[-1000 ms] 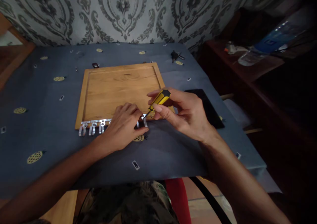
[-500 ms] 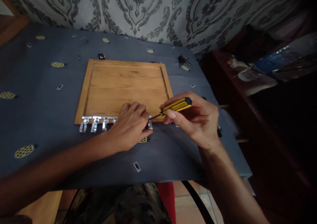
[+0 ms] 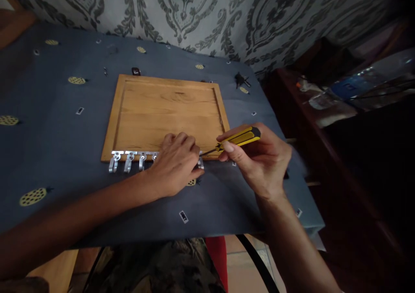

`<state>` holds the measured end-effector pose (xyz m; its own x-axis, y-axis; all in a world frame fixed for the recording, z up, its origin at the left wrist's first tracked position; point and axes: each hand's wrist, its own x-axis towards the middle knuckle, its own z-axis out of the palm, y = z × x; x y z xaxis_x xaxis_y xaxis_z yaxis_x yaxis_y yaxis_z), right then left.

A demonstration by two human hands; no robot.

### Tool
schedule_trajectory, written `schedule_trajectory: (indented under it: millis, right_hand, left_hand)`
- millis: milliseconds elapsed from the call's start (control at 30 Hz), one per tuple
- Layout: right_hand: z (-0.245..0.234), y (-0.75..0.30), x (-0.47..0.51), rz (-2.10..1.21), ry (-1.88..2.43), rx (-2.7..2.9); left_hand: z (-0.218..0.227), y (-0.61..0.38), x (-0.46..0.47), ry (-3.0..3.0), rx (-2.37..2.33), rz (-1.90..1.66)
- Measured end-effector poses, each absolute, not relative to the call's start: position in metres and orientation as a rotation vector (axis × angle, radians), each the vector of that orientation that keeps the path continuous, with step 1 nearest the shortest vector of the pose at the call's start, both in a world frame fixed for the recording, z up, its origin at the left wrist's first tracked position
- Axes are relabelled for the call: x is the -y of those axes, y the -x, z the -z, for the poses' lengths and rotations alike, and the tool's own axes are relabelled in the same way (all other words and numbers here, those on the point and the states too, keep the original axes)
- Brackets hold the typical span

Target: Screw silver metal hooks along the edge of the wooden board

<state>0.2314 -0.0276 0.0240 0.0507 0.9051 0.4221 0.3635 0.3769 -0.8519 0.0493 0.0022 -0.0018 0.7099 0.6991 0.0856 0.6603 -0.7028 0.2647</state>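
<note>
A framed wooden board (image 3: 165,109) lies flat on a blue patterned tablecloth (image 3: 48,154). A metal rail of coat hooks (image 3: 129,158) runs along the board's near edge. My left hand (image 3: 177,163) rests curled over the right part of that rail, pressing it down. My right hand (image 3: 259,159) grips a yellow and black screwdriver (image 3: 238,138), held almost level. Its tip points left at the rail's right end, next to my left fingers.
A small dark object (image 3: 241,80) and a black clip (image 3: 135,71) lie on the cloth beyond the board. To the right stands dark wooden furniture with a plastic bottle (image 3: 350,90). Patterned wallpaper (image 3: 194,16) backs the table. A red chair seat (image 3: 217,258) shows below.
The screwdriver has tilted from steep to nearly level, with my right hand shifted to the right. My left hand has stayed on the hook rail. The camera view has moved slightly.
</note>
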Motion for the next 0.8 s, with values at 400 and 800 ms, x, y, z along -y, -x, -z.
schedule_trajectory:
  millis: [400, 800]
  right_hand:
    - [-0.026, -0.225, 0.039, -0.318, 1.218, 1.337]
    - [-0.015, -0.227, 0.035, -0.441, 1.205, 1.393]
  left_hand:
    - [0.006, -0.047, -0.003, -2.739, -1.068, -0.301]
    - [0.004, -0.049, -0.003, -2.696, -1.079, -0.273]
